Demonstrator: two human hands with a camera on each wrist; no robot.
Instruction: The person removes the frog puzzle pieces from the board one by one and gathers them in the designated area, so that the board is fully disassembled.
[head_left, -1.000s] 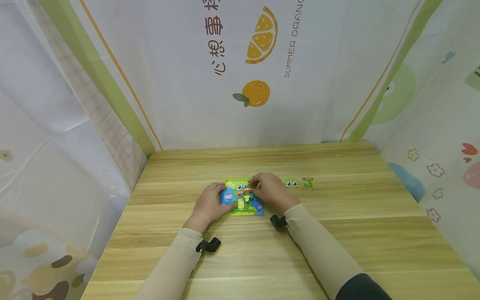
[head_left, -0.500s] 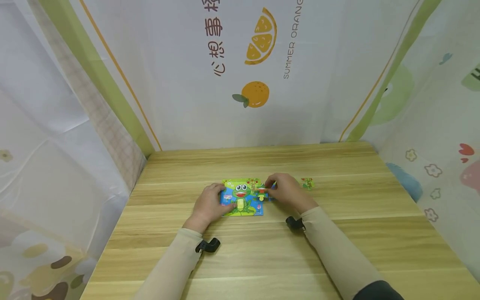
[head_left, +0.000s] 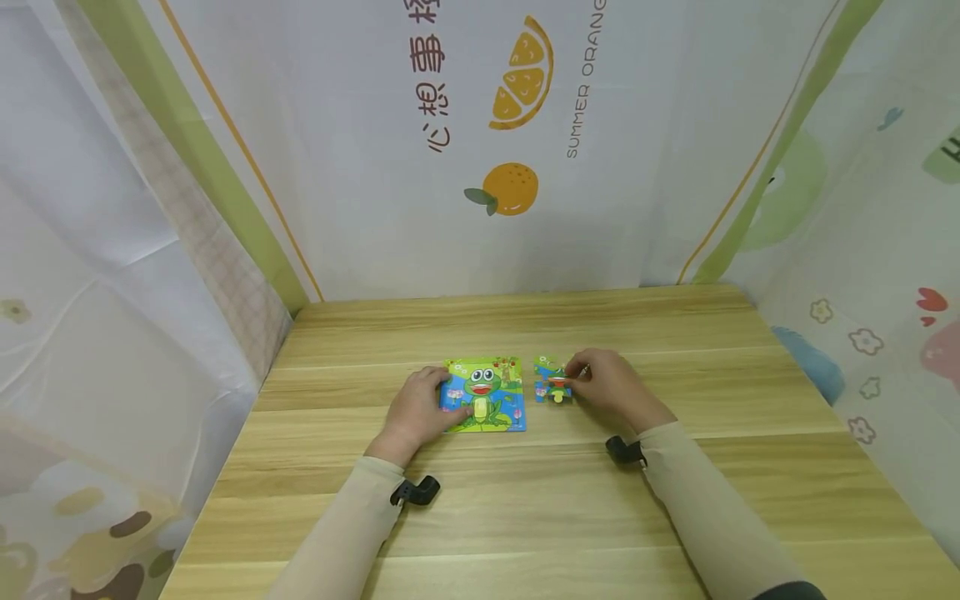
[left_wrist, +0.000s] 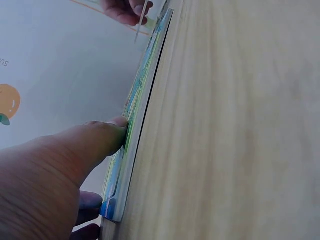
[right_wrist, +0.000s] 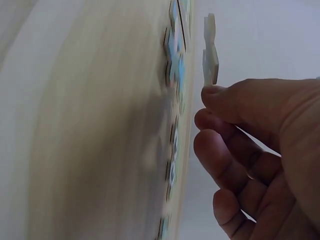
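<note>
A frog jigsaw puzzle (head_left: 491, 397) lies flat on the table in its shallow board. My left hand (head_left: 422, 408) rests on its left side, thumb laid on the picture and fingertips at the left edge. In the left wrist view the thumb (left_wrist: 100, 136) presses on the puzzle's face. My right hand (head_left: 609, 385), to the right of the board, pinches a small puzzle piece (right_wrist: 210, 50) between thumb and fingers, clear of the table. The piece's printed side shows a red frog mouth. Loose pieces (head_left: 542, 367) lie on the table just beyond and left of it.
Further loose pieces lie in a row on the wooden table (head_left: 480, 517), among them one with printed eyes (right_wrist: 173, 172), hidden behind the right hand in the head view. A fruit-printed white curtain (head_left: 615, 225) hangs behind the table, with more cloth at both sides.
My right hand has moved right with the mouth piece, from over the puzzle to beside it. The frog picture is now uncovered, and loose pieces show right of the board. The left hand stays.
</note>
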